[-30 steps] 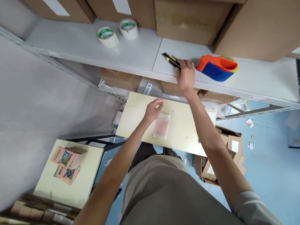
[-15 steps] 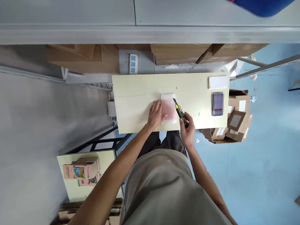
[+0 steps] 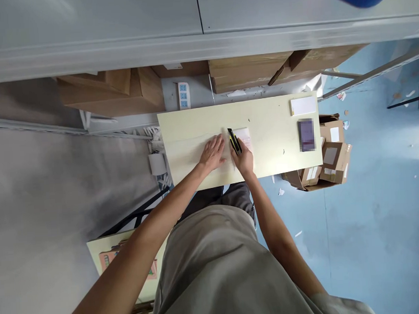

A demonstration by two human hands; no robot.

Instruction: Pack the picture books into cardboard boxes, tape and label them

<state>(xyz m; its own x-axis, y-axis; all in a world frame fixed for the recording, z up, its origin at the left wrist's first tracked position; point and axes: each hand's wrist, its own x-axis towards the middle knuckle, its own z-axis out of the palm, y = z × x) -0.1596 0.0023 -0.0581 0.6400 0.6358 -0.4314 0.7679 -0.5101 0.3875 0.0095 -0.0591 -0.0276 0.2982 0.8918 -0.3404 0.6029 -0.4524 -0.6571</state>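
Note:
My right hand [image 3: 244, 162] is closed around a black and yellow utility knife [image 3: 234, 142]; the knife's tip points up and to the left. Beneath that hand and the knife lies a flat white and pinkish packet [image 3: 244, 136], partly covered. My left hand [image 3: 212, 153] rests on the cream tabletop [image 3: 184, 144] just left of the packet, palm down and fingers stretched out. A narrow gap separates the two hands. Whether the blade touches anything cannot be made out.
A white box [image 3: 303, 105] and a purple, blurred rectangular object [image 3: 306, 135] lie at the table's right end. An open carton of smaller boxes [image 3: 330, 154] stands beyond it. Behind are a power strip [image 3: 183, 95] and cardboard boxes [image 3: 250, 72] under a grey shelf [image 3: 121, 49].
My right hand has moved left with the utility knife, now over the packet. My left hand has come off the packet onto the tabletop beside it. The camera view has tilted slightly.

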